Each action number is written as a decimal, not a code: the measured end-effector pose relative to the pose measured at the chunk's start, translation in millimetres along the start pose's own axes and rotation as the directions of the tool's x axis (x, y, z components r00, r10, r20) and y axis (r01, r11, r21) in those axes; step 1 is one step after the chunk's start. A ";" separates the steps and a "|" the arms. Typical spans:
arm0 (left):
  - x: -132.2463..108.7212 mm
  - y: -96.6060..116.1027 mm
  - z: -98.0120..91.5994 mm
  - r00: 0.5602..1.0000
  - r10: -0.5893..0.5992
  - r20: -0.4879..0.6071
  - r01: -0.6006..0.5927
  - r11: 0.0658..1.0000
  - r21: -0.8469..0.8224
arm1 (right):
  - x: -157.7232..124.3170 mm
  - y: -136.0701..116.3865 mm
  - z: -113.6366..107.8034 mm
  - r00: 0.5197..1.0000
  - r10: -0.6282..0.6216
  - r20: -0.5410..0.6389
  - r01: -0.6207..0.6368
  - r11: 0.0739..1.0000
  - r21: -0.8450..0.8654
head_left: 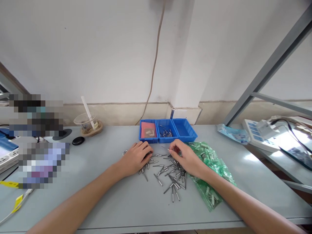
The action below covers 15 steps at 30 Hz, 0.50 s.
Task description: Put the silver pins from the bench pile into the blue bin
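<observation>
Head view: the left hand (136,158) rests palm down on the worktop (119,203), fingers loosely bent over some metal pins (174,183); whether it grips any, I cannot tell. Rightward, more pins lie scattered between the hands, with others in the middle blue bin (168,140) behind. They look light, stiff and hardly fragile, though smooth enough to roll or slip; the thicker bright sleeve (160,182) probably offers the surest hold. Farther right, the right hand (186,158) pinches a slim pin (165,148) between thumb and fingertips, beside a soft green bag (219,165).
</observation>
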<state>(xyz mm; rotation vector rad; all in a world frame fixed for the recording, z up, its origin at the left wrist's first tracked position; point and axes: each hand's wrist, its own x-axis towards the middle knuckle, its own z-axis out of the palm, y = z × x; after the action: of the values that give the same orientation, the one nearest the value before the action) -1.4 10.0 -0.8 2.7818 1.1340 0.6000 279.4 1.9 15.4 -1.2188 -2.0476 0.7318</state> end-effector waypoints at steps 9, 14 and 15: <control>-1.4 -1.1 0.3 1.000 -0.008 0.011 0.008 1.000 -0.001 | 6.4 13.7 1.3 0.993 0.109 -0.053 -0.091 0.958 0.270; -0.9 -2.1 0.1 1.000 -0.003 0.017 0.003 1.000 0.014 | 6.1 7.5 -2.7 0.991 0.120 -0.067 -0.099 0.961 0.259; -0.8 -2.4 0.3 1.000 -0.002 0.015 0.002 1.000 0.015 | 5.9 6.0 -3.7 0.992 0.110 -0.064 -0.091 0.964 0.252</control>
<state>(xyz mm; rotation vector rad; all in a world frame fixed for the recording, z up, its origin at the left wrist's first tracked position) -3.4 11.1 -1.8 2.7927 1.1426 0.5716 283.3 10.2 14.8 -1.1925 -1.7803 0.9436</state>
